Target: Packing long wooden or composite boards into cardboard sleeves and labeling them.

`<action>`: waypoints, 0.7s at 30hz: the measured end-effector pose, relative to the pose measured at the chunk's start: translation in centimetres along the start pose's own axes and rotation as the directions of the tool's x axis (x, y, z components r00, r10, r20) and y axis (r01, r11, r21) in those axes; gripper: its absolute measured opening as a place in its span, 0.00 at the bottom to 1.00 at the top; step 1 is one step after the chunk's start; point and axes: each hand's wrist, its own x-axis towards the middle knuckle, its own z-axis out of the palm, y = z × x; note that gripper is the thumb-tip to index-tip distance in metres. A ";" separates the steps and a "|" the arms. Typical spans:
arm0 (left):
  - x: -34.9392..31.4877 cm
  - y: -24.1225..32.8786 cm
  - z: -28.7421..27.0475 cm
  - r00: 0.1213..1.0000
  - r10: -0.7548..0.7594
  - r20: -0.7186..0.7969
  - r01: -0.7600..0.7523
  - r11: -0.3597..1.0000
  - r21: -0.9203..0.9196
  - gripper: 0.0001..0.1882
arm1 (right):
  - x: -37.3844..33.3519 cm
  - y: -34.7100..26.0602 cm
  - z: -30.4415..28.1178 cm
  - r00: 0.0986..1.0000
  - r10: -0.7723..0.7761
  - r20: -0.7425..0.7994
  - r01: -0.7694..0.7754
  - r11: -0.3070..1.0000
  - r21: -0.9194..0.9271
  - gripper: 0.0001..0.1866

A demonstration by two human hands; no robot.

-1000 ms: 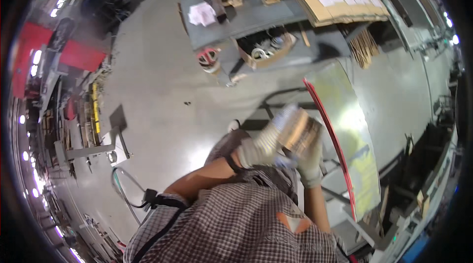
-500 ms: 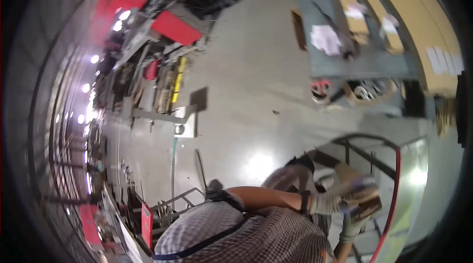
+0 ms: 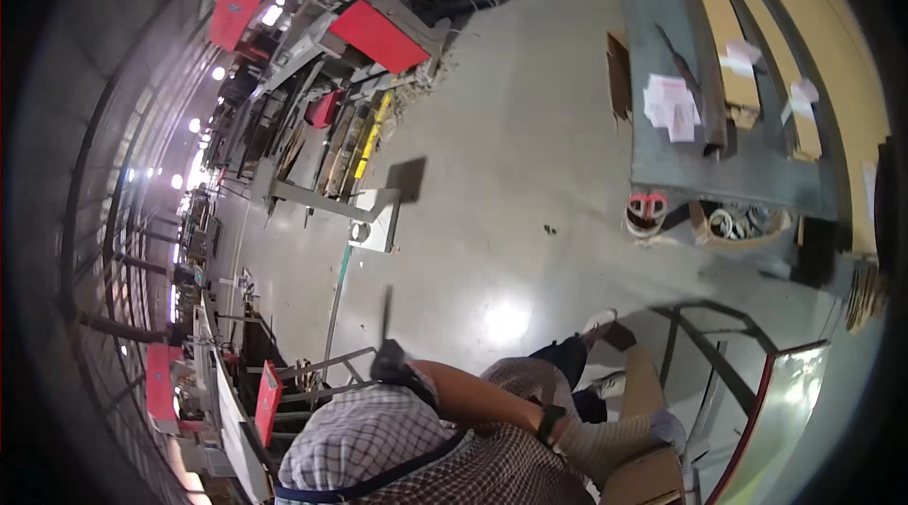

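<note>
My left arm stretches toward the right, with a dark band on its wrist. My left hand (image 3: 619, 444) wears a pale knitted glove with grey-violet fingertips. Its fingers are closed at the edge of a brown cardboard piece (image 3: 648, 481) at the lower edge, though the grip is partly hidden. Just beyond the hand, another tan cardboard strip (image 3: 642, 380) points away from me. My right hand is out of view.
A dark metal frame with a red-edged, shiny panel (image 3: 771, 420) stands at the right. Beyond it is a grey table (image 3: 728, 174) with long cardboard pieces, papers, a tub (image 3: 646, 215) and a box of tape rolls (image 3: 747, 231). Machinery with red covers (image 3: 378, 37) lines the left.
My left hand has moved slightly left and down with the cardboard. My right hand, seen earlier at the cardboard, has gone out of view. The whole view has shifted.
</note>
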 end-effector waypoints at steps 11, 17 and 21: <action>-2.6 -8.6 1.0 0.980 0.010 0.199 0.059 0.939 -0.338 0.25 | 3.7 1.4 1.4 0.997 -0.059 -0.052 0.058 0.998 -0.023 0.40; 0.3 -10.3 0.4 0.994 -0.004 0.105 0.041 0.936 -0.349 0.32 | 2.9 0.9 -1.4 0.993 -0.074 -0.092 0.070 0.996 -0.049 0.39; 4.4 -12.9 1.2 0.855 -0.228 0.465 0.419 0.832 -0.363 0.50 | 2.7 3.3 -3.2 0.980 -0.048 -0.192 0.059 0.997 0.054 0.39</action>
